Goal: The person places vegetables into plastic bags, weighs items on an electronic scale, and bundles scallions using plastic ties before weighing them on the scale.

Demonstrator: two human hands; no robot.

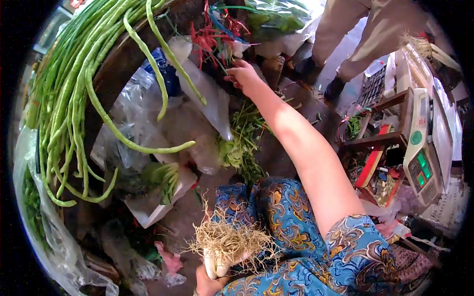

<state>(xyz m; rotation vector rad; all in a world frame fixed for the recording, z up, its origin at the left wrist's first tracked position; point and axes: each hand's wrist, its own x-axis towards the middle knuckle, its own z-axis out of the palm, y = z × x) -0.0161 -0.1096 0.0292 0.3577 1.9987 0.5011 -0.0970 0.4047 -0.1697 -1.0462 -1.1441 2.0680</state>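
Observation:
My left hand (211,283) is closed around the white stalks of a bunch of spring onions (215,263), near the bottom of the view. Their tangled, pale roots (232,241) point up and away from me, over my lap. My right arm stretches far forward, and its hand (242,76) is closed in a pinch at the lower end of a hanging bundle of red, blue and green plastic strips (212,44). A thin green strip seems to run to the fingertips; the exact grip is small and partly hidden.
Long green beans (74,113) hang over a dark ledge at left. Plastic bags (197,113) and leafy trimmings (244,143) lie below. A digital scale (419,153) stands at right near a wooden stool (377,138). Another person's legs (345,39) are at upper right.

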